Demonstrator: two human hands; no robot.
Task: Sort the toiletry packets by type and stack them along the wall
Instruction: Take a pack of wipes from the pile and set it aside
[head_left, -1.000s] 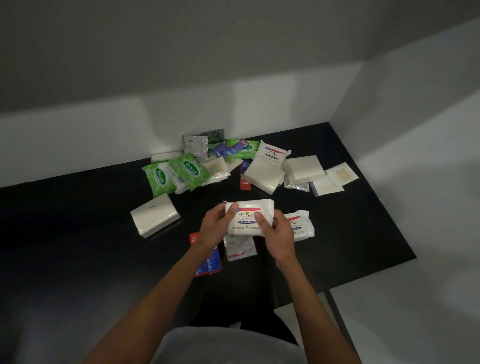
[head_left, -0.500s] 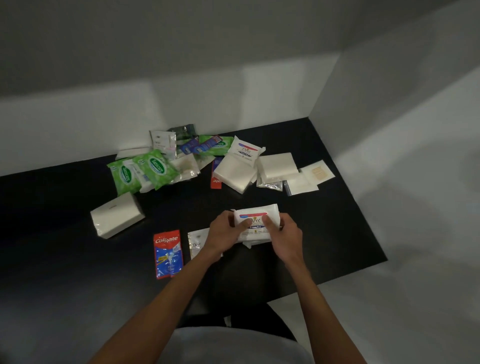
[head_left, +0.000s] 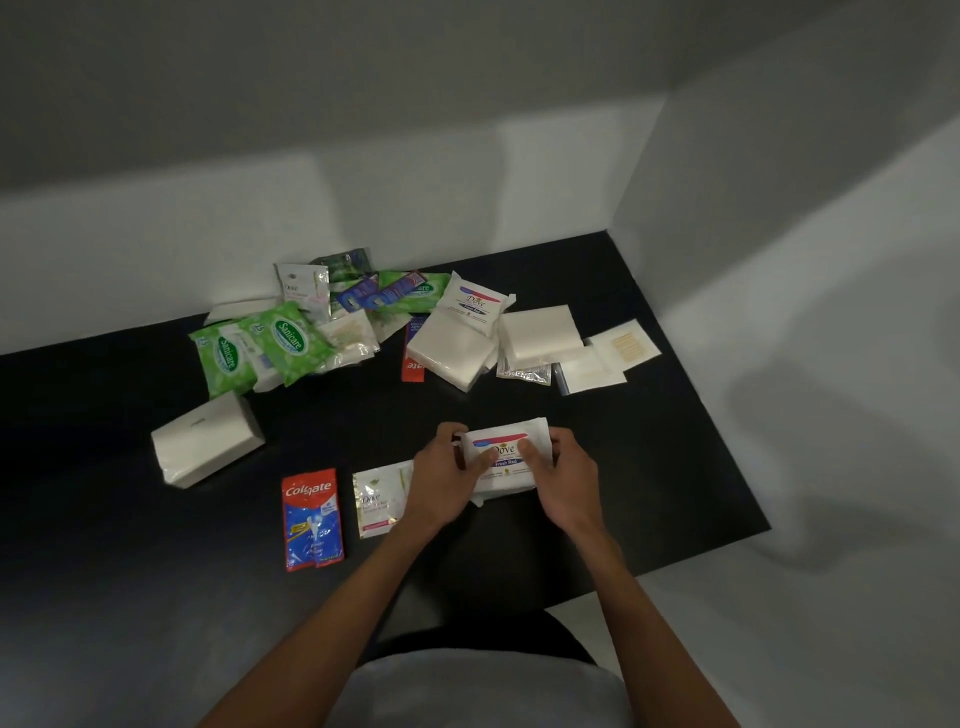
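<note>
Facing label-up near the middle of the table (head_left: 649, 467), a white packet (head_left: 508, 448) is gripped at both ends by the left hand (head_left: 447, 478) and the right hand (head_left: 566, 478), fingers curled round it. A sachet (head_left: 376, 501) and a toothpaste packet (head_left: 310, 519) are seen at its nine o'clock, the heap (head_left: 291, 338) at twelve o'clock by the wall (head_left: 415, 197).
</note>
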